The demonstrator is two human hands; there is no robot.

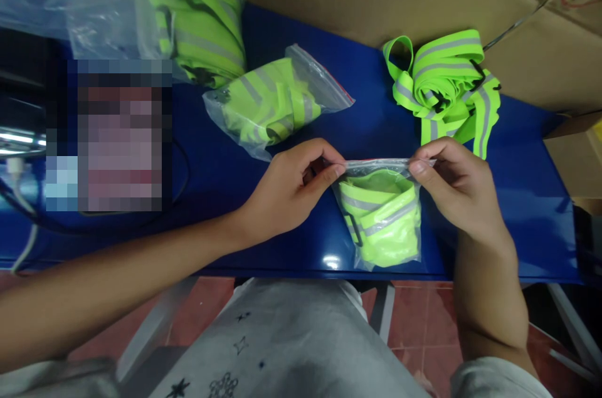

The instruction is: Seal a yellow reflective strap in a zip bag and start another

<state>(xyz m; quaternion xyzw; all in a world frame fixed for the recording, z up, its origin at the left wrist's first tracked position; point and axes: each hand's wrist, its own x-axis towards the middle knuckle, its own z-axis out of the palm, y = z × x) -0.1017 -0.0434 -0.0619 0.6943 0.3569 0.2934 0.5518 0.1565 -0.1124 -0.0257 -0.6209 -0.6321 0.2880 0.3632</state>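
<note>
Our left hand (298, 188) and right hand (461, 191) tightly pinch the top corners of a clear, squarish plastic bag (382, 219). Its top runs sideways between them.

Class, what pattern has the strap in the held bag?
The strap is lime with grey stripes, best in head view.

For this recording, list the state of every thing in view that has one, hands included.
Left hand: pinching one top corner of the held bag
Right hand: pinching the other top corner
Held bag: filled, seal state unclear
Strap inside it: folded
Smaller bag: filled, lying on the table, seal unclear
Larger bag: filled, closure unclear
Loose straps: unbagged, partly coiled
</note>
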